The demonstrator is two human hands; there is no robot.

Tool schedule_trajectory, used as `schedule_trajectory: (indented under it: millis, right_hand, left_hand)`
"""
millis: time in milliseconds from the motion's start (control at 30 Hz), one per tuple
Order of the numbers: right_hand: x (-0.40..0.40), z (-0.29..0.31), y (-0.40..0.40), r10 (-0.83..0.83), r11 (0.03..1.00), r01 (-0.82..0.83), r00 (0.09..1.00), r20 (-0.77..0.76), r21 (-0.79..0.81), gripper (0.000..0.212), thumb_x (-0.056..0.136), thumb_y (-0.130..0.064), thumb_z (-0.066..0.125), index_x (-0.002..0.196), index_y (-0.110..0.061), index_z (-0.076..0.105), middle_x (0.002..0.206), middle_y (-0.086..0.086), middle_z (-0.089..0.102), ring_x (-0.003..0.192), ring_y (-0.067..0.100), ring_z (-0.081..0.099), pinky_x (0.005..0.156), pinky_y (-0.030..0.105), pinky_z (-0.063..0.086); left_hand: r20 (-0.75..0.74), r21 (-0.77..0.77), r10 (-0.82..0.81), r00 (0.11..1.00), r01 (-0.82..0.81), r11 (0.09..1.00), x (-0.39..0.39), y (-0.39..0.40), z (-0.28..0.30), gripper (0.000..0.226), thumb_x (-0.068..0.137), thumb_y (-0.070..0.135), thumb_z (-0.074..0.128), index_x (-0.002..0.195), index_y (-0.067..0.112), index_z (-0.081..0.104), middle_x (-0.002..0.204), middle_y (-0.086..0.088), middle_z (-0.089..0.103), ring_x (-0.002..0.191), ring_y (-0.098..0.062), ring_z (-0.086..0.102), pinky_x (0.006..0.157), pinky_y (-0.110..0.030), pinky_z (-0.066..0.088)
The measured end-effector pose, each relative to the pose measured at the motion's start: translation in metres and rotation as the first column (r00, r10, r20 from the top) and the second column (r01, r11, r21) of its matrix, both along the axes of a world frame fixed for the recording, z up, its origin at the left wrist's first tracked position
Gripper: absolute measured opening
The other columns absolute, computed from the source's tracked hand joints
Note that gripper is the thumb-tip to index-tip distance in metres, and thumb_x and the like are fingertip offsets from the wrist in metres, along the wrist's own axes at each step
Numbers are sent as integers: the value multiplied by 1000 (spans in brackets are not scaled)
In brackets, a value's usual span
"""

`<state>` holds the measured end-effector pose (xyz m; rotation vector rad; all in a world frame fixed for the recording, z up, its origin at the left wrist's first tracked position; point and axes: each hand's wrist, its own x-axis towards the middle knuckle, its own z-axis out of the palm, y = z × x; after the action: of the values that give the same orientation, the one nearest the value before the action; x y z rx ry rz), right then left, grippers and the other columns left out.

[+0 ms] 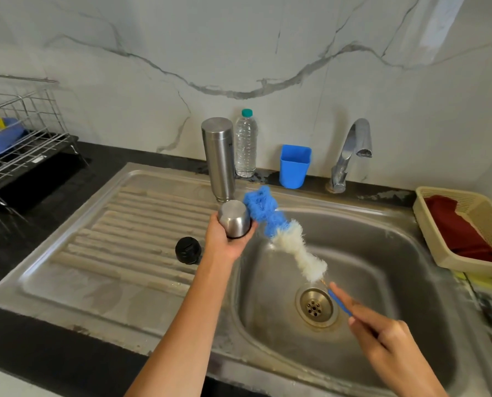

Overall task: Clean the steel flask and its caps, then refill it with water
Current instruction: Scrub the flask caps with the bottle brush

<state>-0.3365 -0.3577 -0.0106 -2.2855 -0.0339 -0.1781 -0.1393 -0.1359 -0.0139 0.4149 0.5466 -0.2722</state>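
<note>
My left hand (224, 239) holds the steel cap (234, 219) at the sink's (410, 253) left edge — my right hand (382, 336) grips the brush (284, 233) over it. Flask (219, 159) stands upside down behind.

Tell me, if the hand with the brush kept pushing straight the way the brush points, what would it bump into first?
Probably the steel cap that the left hand holds: the right hand aims the bottle brush up-left, and its blue tip is already beside the cap, though depth is hard to judge.
</note>
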Motion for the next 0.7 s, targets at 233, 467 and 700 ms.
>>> schedule_trajectory:
  millis: [233, 467, 700]
  right_hand:
    - [13, 3, -9, -83, 959, 122, 984, -157, 255, 57, 90, 4, 51, 114, -47, 61, 48, -13, 51, 47, 3, 33, 50, 7, 30]
    - [29, 9, 14, -100, 912, 189, 963, -250, 365, 54, 94, -4, 47, 111, -53, 61, 52, -18, 52, 50, 0, 37, 57, 14, 32]
    - [66, 37, 17, -198, 926, 270, 942, -271, 263, 48, 96, -9, 46, 119, -50, 54, 55, -13, 47, 50, 2, 37, 47, 14, 33]
  left_hand:
    - [129, 99, -11, 992, -1, 995, -1, 17, -2, 51, 90, 47, 51, 112, 1, 52, 115, -30, 55, 109, -46, 56, 97, -56, 44]
    - [159, 743, -260, 952, 58, 667, 13, 11, -9, 59, 72, 34, 78, 118, 17, 45, 121, -10, 58, 103, -24, 64, 92, -38, 53]
    - [57, 988, -270, 961, -17, 151, 47, 11, -28, 58, 85, 46, 64, 131, 21, 41, 116, 1, 54, 102, -19, 54, 86, -33, 45]
